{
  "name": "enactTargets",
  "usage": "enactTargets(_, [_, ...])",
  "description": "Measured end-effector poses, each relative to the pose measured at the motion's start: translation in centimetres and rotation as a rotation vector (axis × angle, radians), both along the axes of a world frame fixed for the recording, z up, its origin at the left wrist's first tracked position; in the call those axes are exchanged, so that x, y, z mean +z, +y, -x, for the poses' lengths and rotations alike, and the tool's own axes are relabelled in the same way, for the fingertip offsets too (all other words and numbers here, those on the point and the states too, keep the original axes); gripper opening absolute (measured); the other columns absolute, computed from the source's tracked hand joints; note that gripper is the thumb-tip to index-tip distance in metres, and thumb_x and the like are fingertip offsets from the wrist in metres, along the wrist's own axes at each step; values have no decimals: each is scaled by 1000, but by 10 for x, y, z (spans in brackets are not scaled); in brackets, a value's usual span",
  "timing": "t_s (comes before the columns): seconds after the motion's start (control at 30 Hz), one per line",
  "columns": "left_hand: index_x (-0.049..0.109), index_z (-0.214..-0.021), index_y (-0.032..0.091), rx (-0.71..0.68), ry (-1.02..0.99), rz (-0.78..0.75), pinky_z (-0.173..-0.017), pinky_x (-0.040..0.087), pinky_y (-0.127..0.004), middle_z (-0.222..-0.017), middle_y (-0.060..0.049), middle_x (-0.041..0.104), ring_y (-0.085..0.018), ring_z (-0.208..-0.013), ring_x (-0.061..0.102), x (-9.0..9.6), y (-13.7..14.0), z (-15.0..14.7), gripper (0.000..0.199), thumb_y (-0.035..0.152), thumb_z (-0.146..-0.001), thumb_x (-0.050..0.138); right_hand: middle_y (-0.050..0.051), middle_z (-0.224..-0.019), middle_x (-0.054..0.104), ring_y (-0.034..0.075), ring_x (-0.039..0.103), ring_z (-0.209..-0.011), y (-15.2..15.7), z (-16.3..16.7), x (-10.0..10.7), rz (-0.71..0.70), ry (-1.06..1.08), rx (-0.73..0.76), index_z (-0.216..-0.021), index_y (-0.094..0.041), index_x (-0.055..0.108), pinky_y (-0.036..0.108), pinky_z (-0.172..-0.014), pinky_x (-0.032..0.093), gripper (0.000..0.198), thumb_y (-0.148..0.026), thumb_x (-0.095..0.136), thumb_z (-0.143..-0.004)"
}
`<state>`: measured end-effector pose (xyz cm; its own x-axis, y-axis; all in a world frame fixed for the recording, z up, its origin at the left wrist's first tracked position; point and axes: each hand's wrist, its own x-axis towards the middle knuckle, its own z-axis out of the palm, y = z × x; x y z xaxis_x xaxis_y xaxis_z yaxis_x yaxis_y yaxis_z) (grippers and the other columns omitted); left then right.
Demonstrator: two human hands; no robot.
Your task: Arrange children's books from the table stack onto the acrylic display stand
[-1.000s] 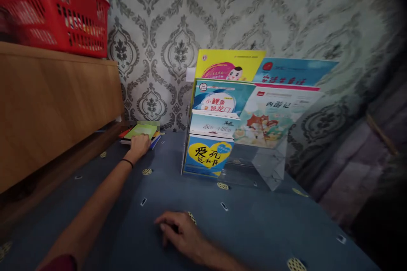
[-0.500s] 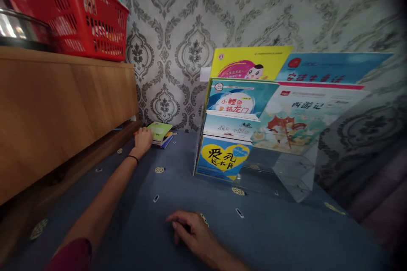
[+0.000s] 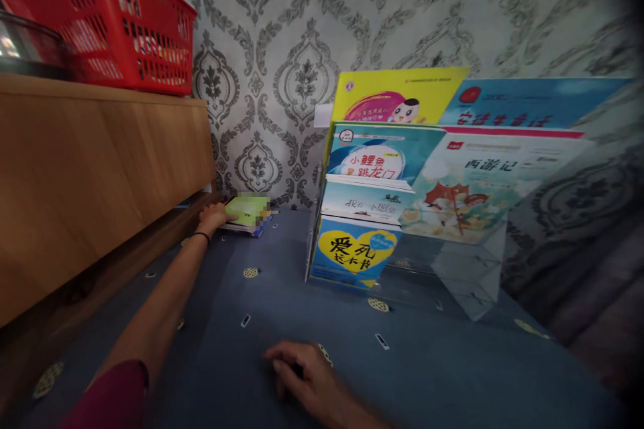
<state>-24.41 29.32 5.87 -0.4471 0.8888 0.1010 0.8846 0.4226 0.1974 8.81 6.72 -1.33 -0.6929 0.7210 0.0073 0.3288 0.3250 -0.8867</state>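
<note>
My left hand [image 3: 214,216] reaches far out to the small stack of books at the foot of the wall. Its thumb lies over the near left edge of the green-covered book [image 3: 249,210] on top, and the fingers close along the stack's left side, partly hidden. Below the green cover, yellow and blue edges of other books show. Close to me, my right hand [image 3: 302,372] rests low over the blue patterned cloth [image 3: 211,362], loosely curled, thumb and forefinger apart, with nothing seen in it.
A clear display rack [image 3: 470,275] holds several upright books, among them a yellow-and-blue one [image 3: 355,251] and a white one [image 3: 467,181]. Along the left stands a wooden cabinet [image 3: 105,161] with a red basket [image 3: 151,33] and a metal pot [image 3: 30,47] on top. Patterned wallpaper closes off the back.
My left hand has shifted slightly left along the stack's edge, its thumb now stretched over the green cover. My right hand stays nearly in place. The view has turned a little.
</note>
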Motion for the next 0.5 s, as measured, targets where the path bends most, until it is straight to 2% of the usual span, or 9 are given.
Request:
enactTargets(0.13, [61, -130, 11, 11, -108, 32, -94, 51, -42, -135, -26, 62, -41, -125, 59, 2, 6, 13, 83, 60, -66, 83, 1, -64, 69, 14, 56, -58, 0, 0, -1, -3, 3, -4, -103, -17, 72, 25, -62, 41, 30, -31, 48, -93])
enactTargets(0.2, [64, -125, 12, -9, -170, 48, -94, 52, -40, -132, -22, 64, -37, -124, 61, 3, 6, 20, 72, 56, -71, 83, 1, -64, 68, 14, 56, -58, -1, 0, 0, -2, 14, -5, -104, -18, 72, 25, -61, 40, 31, -32, 47, -93])
enactTargets(0.33, [62, -125, 17, -15, -308, 61, -94, 54, -45, -128, -10, 63, -27, -115, 63, 6, 2, 25, 41, 41, -93, 68, 0, -63, 67, 14, 55, -58, -2, 0, 4, -2, 27, 1, -104, -19, 73, 24, -60, 39, 30, -31, 47, -93])
enactTargets(0.5, [59, -127, 17, 42, -559, 40, -91, 56, -46, -128, -9, 61, -26, -111, 64, 6, -22, 6, 38, 37, -95, 64, -1, -64, 67, 13, 54, -58, -2, 0, 6, -17, 16, 3, -105, -19, 73, 24, -59, 38, 29, -29, 49, -92])
